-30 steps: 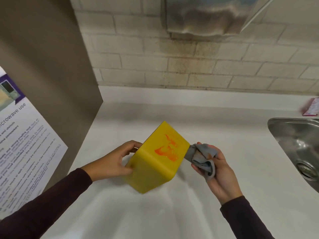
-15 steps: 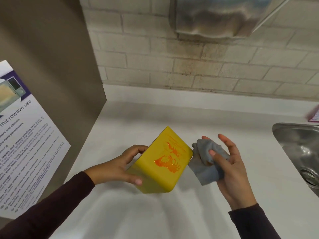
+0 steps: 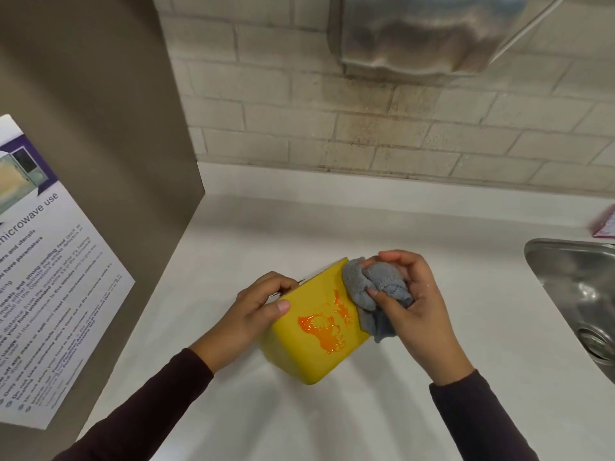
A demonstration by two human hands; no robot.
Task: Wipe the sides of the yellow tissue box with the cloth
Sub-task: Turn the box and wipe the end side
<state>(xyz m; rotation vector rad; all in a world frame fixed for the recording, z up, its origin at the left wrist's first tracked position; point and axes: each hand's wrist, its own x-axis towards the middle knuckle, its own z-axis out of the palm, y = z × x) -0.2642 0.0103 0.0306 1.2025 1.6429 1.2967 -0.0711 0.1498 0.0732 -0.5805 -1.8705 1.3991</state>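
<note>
The yellow tissue box [image 3: 309,341], with an orange print on its upward face, is held tilted just above the white counter [image 3: 366,234]. My left hand [image 3: 256,311] grips its left end, thumb on the printed face. My right hand [image 3: 412,307] is closed around a bunched grey cloth [image 3: 372,287], which is pressed against the box's upper right corner and printed side. The box's underside and far end are hidden.
A steel sink [image 3: 579,294] lies at the right edge. A tall brown panel [image 3: 100,144] with a microwave-use notice [image 3: 43,277] stands on the left. A metal dispenser [image 3: 429,31] hangs on the brick wall. A pink item [image 3: 605,224] sits by the sink.
My right hand regripped the cloth and brought it up onto the box's printed face. My left hand turned the box, so that face points more upward.
</note>
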